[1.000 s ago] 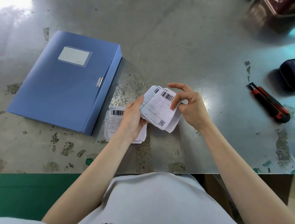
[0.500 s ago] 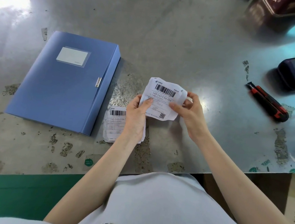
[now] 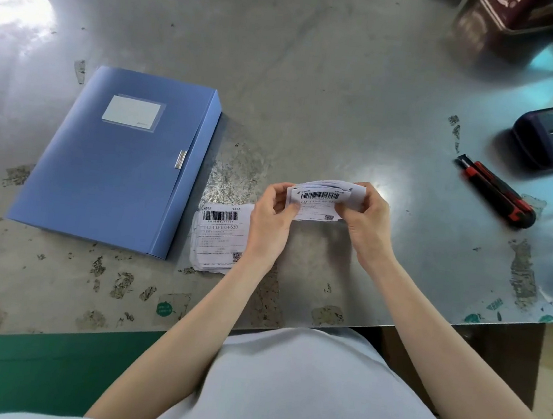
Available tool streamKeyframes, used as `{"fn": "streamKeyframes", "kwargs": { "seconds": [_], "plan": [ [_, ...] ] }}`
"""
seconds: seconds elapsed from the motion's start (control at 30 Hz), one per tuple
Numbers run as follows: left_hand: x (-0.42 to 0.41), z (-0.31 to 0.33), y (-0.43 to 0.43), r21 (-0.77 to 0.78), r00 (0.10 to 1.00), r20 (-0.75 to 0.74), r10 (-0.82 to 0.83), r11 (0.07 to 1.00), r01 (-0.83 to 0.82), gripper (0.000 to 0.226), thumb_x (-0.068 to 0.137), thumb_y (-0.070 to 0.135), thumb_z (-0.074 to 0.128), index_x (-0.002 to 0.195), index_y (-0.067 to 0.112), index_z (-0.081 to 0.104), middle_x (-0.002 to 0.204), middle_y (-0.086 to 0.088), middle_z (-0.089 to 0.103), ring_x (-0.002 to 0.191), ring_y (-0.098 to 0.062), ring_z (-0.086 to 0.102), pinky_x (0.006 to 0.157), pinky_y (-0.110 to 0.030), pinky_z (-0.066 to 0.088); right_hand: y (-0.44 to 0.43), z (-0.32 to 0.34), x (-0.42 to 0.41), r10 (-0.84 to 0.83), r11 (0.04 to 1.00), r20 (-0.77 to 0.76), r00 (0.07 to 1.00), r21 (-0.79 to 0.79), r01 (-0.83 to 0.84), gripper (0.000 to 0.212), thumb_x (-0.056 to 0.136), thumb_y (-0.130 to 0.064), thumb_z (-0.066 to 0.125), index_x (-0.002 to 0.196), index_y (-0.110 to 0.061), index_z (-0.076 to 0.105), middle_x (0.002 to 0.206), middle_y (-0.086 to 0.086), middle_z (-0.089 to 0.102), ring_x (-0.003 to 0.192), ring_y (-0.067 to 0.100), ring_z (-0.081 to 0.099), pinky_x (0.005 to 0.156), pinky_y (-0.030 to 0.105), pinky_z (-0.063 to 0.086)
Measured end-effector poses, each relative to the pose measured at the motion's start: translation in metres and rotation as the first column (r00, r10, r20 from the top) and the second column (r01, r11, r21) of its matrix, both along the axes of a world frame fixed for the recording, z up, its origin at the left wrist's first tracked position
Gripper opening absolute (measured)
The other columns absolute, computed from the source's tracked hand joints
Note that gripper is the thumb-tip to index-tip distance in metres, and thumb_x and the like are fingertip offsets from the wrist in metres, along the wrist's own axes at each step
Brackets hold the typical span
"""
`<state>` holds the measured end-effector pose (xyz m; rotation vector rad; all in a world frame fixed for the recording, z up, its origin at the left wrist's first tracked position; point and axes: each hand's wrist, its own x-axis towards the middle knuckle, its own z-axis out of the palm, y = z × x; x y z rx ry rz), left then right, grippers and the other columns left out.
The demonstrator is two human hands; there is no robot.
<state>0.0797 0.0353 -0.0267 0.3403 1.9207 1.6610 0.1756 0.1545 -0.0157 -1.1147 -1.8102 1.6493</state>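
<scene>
So, on the metal table (image 3: 318,76) the blue file box (image 3: 115,163) is my ref pt. A flat stack of labels (image 3: 218,237) lies just beside the box's near right corner, print up. The held label bundle (image 3: 321,200) is further right of the box, past that stack. Left hand (image 3: 270,219) pinches its left end and right hand (image 3: 367,219) pinches its right end. I judge it v. light and floppy, w/ sheets prone to slide apart, so the short ends are the place to grip. Long axis runs left-right, and the barcode edge points away from me.
</scene>
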Motion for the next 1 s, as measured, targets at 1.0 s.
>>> {"fn": "streamKeyframes", "kwargs": {
  "seconds": [1.0],
  "plan": [
    [-0.022, -0.004, -0.100, -0.300, 0.916, -0.321, 0.241, 0.891, -0.340, 0.031, 0.090, 0.010, 0.059, 0.121, 0.010, 0.054, 0.120, -0.006, 0.056, 0.110, -0.018, 0.053, 0.097, -0.036, 0.046, -0.086, -0.012, -0.048, 0.368, 0.904, 0.269, 0.890, 0.121, -0.410, 0.067, 0.078, -0.005, 0.072, 0.133, -0.012, 0.035, 0.103, 0.006, 0.058, 0.090, 0.017, 0.058, 0.084, 0.032, 0.051]
  ]
}}
